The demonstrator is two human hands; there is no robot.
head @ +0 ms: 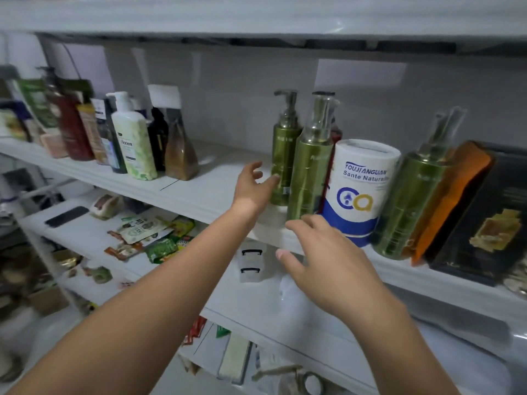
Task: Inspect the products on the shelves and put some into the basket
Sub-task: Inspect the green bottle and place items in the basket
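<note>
Two green pump bottles stand side by side on the white shelf [199, 192]: a rear one [283, 155] and a front one [309, 169]. My left hand [253, 186] is open beside the rear bottle, fingertips touching its left side. My right hand [328, 258] hovers open just below and in front of the front bottle, holding nothing. Right of the bottles stands a white and blue canister [360, 192], then a third green pump bottle [413, 192]. No basket is in view.
A cluster of shampoo bottles [134, 143] and a brown pouch [181, 152] fills the shelf's left end. An orange pack [456, 201] and a black box [490, 220] sit far right. Snack packets [151, 235] lie on the shelf below.
</note>
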